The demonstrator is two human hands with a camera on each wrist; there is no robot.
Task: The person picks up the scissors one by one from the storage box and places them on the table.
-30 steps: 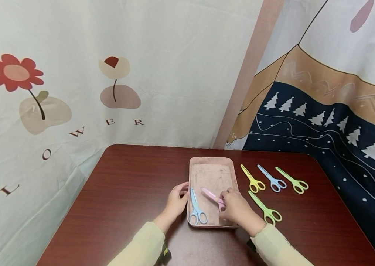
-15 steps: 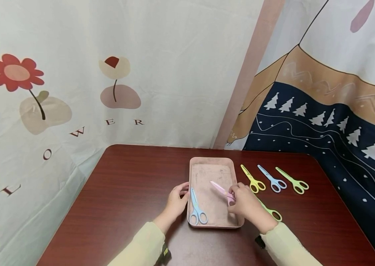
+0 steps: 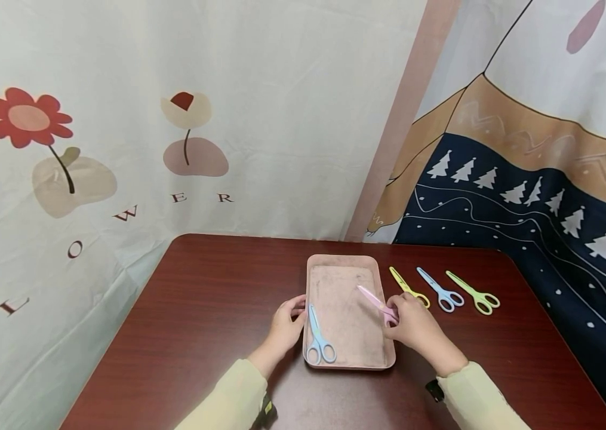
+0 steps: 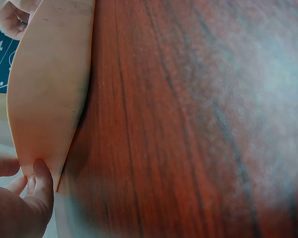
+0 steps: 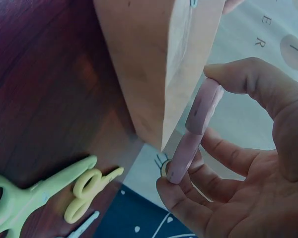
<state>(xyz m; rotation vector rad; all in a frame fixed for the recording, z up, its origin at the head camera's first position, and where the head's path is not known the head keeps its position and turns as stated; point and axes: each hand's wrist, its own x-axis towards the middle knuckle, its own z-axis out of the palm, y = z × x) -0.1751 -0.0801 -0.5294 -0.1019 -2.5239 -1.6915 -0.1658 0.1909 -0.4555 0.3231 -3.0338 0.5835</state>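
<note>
A pair of pink scissors (image 3: pixel 375 301) is held by the handles between the thumb and fingers of my right hand (image 3: pixel 415 322), above the right rim of the pink tray (image 3: pixel 343 334). In the right wrist view the pink handles (image 5: pixel 196 116) show edge-on in the grip. My left hand (image 3: pixel 283 325) is at the tray's left side; in the left wrist view its thumb and fingers (image 4: pixel 42 186) pinch the wall near the rim. Blue scissors (image 3: pixel 317 337) lie inside the tray along its left side, blades pointing away.
Right of the tray on the brown table (image 3: pixel 227 286) lie yellow scissors (image 3: pixel 402 280), partly behind the right hand, blue scissors (image 3: pixel 442 294) and green scissors (image 3: pixel 474 294). Nearer green scissors (image 5: pixel 35 196) show in the right wrist view. A printed curtain (image 3: pixel 260 119) hangs behind.
My right hand has moved rightward from over the tray to its right rim, carrying the pink scissors. It now covers the nearer green scissors in the head view. The left hand stays put.
</note>
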